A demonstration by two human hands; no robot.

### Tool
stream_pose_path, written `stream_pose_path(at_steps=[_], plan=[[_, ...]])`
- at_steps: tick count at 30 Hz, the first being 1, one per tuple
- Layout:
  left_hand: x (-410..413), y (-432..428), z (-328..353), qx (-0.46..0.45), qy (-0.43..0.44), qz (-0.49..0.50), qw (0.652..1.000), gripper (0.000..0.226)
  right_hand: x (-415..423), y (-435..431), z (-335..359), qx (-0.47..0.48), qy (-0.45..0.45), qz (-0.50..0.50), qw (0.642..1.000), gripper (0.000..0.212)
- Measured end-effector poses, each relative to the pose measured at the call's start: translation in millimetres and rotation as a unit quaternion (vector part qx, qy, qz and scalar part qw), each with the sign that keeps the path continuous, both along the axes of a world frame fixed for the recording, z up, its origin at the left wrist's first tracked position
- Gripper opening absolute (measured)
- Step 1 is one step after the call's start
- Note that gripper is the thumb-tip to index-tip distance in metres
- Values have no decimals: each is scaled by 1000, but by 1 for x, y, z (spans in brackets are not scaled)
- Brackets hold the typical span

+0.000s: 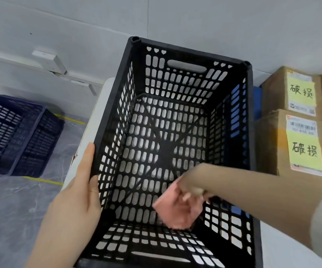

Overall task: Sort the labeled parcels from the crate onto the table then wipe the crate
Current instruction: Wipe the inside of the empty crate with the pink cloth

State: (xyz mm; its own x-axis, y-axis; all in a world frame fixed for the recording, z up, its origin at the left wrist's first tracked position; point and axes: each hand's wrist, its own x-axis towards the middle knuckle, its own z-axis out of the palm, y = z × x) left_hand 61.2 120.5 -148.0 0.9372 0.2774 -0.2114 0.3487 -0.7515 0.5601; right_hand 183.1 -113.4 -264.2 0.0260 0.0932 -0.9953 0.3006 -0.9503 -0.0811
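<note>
1. My right hand (190,192) reaches down inside the black crate (175,132), fingers clenched around a pink cloth (173,211) pressed near the crate's floor at its near end; the hand is motion-blurred, so finger detail is unclear.
2. My left hand (81,190) lies flat and released against the outside of the crate's left wall, fingertips at the rim, bracing rather than gripping.
3. The crate stands at the left edge of the white tabletop (90,132), and no parcels show inside it.
4. Labeled parcels (291,120), brown boxes with yellow handwritten notes, sit stacked on the tabletop just beside the crate's right wall.
5. I judge the sorting finished and the wiping in hand.
6. To wipe well, I would keep the left palm firm so the crate cannot slide off the left edge, work the cloth across the slotted floor in overlapping passes from near end to far, then up each wall, minding that cloth corners can snag in the slots.
</note>
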Motion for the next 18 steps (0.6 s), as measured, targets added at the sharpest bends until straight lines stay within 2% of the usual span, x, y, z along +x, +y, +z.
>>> stream_pose_path(at_steps=[1, 2, 3, 5, 6, 7, 9, 11, 12, 13, 14, 15, 16, 17, 18], plan=[[1, 0, 0, -2, 0, 4, 1000, 65, 14, -3, 3, -5, -2, 9, 1000, 29], [1, -1, 0, -2, 0, 4, 1000, 65, 33, -4, 4, -45, -6, -33, 998, 30], [1, -2, 1, -3, 2, 3, 1000, 65, 55, -6, 6, -48, -56, -51, 996, 29], [2, -2, 1, -13, 6, 6, 1000, 65, 105, -13, 14, -20, -246, -82, 966, 25], [2, -2, 1, -15, 9, 5, 1000, 65, 125, -15, 21, -42, -346, -69, 935, 33], [2, -2, 2, -16, 10, 6, 1000, 65, 143, -19, 29, -70, -401, -59, 912, 44], [3, -2, 2, -16, 6, 10, 1000, 65, 171, -25, 34, -51, -449, -157, 878, 55], [3, -2, 1, -4, 6, 4, 1000, 65, 168, -23, 29, 39, -430, -297, 852, 49], [3, -3, 1, 2, 7, 3, 1000, 65, 154, -20, 27, 111, -411, -396, 814, 44], [3, -3, 0, 4, 7, 6, 1000, 66, 139, -14, 24, 193, -400, -494, 748, 39], [3, -3, 0, 5, 7, 10, 1000, 66, 121, -11, 16, 234, -404, -598, 652, 36], [2, -3, 0, 6, 8, 11, 1000, 67, 113, -4, 13, 230, -403, -633, 620, 37], [2, -4, 0, 6, 9, 12, 1000, 66, 105, 0, 14, 196, -410, -644, 615, 36], [2, -4, 0, 4, 8, 15, 1000, 66, 100, 3, 14, 104, -430, -635, 634, 29], [3, -4, 0, 4, 8, 17, 1000, 66, 98, 6, 14, -10, -450, -580, 679, 20]])
